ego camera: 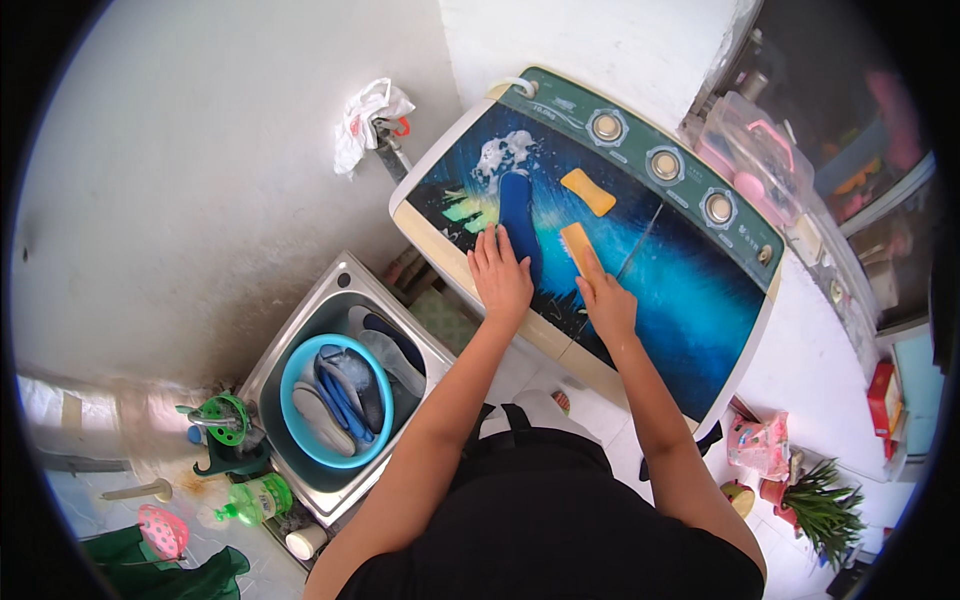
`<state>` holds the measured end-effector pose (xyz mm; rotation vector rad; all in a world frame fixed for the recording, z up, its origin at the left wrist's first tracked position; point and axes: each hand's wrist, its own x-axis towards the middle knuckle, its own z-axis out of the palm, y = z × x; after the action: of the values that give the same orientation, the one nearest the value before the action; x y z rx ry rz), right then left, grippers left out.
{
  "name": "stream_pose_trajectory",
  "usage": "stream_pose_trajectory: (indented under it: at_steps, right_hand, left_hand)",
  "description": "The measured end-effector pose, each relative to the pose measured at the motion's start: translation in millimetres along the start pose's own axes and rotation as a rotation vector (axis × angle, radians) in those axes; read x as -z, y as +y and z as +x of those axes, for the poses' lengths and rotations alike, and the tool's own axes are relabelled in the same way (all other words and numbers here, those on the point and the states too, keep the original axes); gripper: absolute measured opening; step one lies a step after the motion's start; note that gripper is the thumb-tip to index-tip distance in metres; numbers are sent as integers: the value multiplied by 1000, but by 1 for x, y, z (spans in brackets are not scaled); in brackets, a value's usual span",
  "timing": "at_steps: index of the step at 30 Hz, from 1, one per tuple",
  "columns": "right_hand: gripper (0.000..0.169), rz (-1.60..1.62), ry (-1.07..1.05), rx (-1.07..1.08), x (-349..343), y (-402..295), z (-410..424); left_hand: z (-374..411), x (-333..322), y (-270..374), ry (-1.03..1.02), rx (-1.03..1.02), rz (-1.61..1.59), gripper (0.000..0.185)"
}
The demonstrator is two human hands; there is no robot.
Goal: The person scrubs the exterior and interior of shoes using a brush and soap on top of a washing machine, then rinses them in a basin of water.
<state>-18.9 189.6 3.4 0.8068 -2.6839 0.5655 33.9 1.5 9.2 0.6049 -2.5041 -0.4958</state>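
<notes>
A blue shoe insole [516, 206] lies on the dark blue patterned top of a twin-tub washing machine [682, 300], with white suds [506, 154] at its far end. My left hand [501, 274] rests flat over the insole's near left edge, fingers extended. In my right hand [606, 296] is a scrubbing brush with a yellowish block [581, 246], held to the right of the insole, bristles facing left. A yellow soap bar [589, 192], narrowed at its middle, lies beyond the brush, apart from both hands.
At the lower left, a steel sink [442, 369] holds a light blue basin [285, 386] with several insoles and water; more insoles lie beside it. A green pump bottle [259, 499] stands by the sink. A plastic bag [367, 124] hangs at the wall. Potted plants [821, 502] stand at right.
</notes>
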Motion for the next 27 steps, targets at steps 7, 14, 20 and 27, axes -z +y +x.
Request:
stream_pose_trajectory:
  at_steps: [7,14,20,27]
  right_hand:
    - [51,-3,-158,156,-28,-58,48]
    - [47,-65,-149,2,-68,-70,150]
    - [48,102,-359,-19,-25,-81,67]
    - [48,-28,-242,-109,-72,-94,186]
  left_hand:
    - [-1,-20,-17,-71,-127,106,63]
    - [14,-26,-9,-77,-97,88,63]
    - [11,-14,-20,-102,-52,73,64]
    - [14,-18,-13,-125,-69,20,61]
